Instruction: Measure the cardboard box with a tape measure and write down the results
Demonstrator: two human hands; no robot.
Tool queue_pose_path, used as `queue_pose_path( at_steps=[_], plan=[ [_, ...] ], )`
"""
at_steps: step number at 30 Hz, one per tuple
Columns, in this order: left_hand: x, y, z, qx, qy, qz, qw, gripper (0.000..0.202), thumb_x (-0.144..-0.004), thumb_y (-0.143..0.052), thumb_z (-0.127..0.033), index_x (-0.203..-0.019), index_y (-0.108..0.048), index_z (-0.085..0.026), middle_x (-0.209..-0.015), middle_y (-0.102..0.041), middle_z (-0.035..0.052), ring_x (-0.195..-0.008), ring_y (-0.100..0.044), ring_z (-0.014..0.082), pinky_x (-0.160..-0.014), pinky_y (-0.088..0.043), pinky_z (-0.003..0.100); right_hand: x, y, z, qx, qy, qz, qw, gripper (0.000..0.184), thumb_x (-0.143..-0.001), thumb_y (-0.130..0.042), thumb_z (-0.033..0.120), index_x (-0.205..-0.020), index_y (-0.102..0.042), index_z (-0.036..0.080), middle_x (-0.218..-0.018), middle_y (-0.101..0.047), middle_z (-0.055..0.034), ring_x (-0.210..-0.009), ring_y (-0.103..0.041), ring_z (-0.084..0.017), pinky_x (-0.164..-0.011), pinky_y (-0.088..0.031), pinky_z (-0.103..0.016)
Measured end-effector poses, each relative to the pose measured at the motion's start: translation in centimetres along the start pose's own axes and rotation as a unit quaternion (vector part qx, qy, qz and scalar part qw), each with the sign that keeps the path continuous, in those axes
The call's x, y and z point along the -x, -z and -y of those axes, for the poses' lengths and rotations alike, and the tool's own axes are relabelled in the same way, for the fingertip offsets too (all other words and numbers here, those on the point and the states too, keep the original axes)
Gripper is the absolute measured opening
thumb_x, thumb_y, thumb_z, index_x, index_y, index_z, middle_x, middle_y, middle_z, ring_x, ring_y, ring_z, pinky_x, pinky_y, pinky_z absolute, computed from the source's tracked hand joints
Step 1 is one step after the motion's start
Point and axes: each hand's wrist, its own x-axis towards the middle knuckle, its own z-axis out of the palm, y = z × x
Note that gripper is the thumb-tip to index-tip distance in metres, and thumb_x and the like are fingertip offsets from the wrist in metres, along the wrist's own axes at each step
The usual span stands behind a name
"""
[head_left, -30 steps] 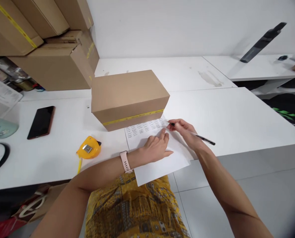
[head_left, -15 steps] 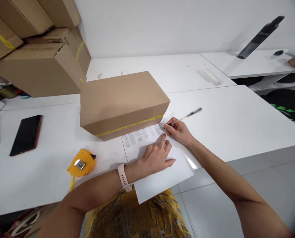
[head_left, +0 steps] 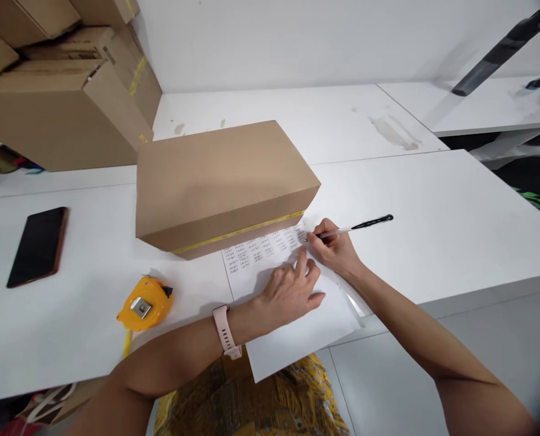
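Observation:
A white sheet of paper point(head_left: 292, 339) with columns of small handwriting lies on the table, its near end hanging past the edge. My right hand point(head_left: 336, 245) pinches a pen point(head_left: 358, 225) with a clear barrel and black grip, its tip at the upper right of the writing. Resting on the paper, my left hand point(head_left: 290, 287) is spread with the index finger pointing toward the pen tip; it holds nothing. A closed cardboard box point(head_left: 224, 181) with a yellow tape strip stands just behind and appears to overlap the paper's top edge.
An orange tape measure point(head_left: 146, 303) and a dark phone point(head_left: 38, 247) lie on the white table point(head_left: 415, 224) to the left. Cardboard boxes point(head_left: 47, 115) are stacked at the back left. A dark bottle point(head_left: 501, 54) stands at the back right.
The view has shifted slightly. My right hand still grips the pen, whose back end has tipped lower and farther right. My left hand stays on the paper.

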Motion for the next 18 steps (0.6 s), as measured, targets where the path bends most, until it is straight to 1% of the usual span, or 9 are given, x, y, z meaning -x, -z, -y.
queue_pose_path(
  at_steps=[2,7,13,18],
  plan=[
    [-0.01,0.05,-0.02,-0.001,0.000,0.000,1.000,0.054,-0.101,-0.054,-0.051,-0.138,-0.054,-0.012,-0.152,-0.049,0.0276,-0.090,-0.073,0.0260,-0.074,-0.060,0.036,0.05,-0.05,0.04,0.002,0.004,0.010,1.000,0.030,-0.087,-0.067,0.044,-0.074,-0.049,0.024,-0.058,-0.043,0.0058,-0.052,-0.035,-0.010,-0.048,-0.028,-0.027],
    [0.08,0.11,-0.02,-0.008,0.000,-0.005,1.000,0.053,-0.101,-0.054,-0.050,-0.136,-0.055,-0.011,-0.150,-0.051,0.0283,-0.087,-0.073,0.0259,-0.071,-0.060,0.036,0.14,-0.02,0.22,0.008,0.012,0.008,1.000,0.027,-0.088,-0.066,0.039,-0.073,-0.049,0.024,-0.059,-0.044,0.0054,-0.052,-0.035,-0.010,-0.049,-0.029,-0.028],
    [0.19,0.10,-0.06,-0.009,0.001,-0.004,1.000,0.053,-0.101,-0.052,-0.052,-0.137,-0.054,-0.013,-0.151,-0.050,0.0279,-0.088,-0.073,0.0263,-0.071,-0.060,0.037,0.14,-0.08,0.09,0.009,0.012,0.022,1.000,0.026,-0.088,-0.066,0.040,-0.075,-0.050,0.024,-0.060,-0.044,0.0055,-0.053,-0.036,-0.010,-0.049,-0.029,-0.027],
    [0.20,-0.28,-0.09,-0.013,-0.001,-0.019,1.000,0.054,-0.101,-0.052,-0.052,-0.138,-0.054,-0.013,-0.150,-0.051,0.0276,-0.086,-0.072,0.0254,-0.070,-0.059,0.036,0.08,-0.08,-0.21,0.016,0.013,0.022,1.000,0.026,-0.089,-0.065,0.040,-0.075,-0.050,0.024,-0.059,-0.043,0.0060,-0.053,-0.035,-0.010,-0.049,-0.029,-0.027]
  ],
)
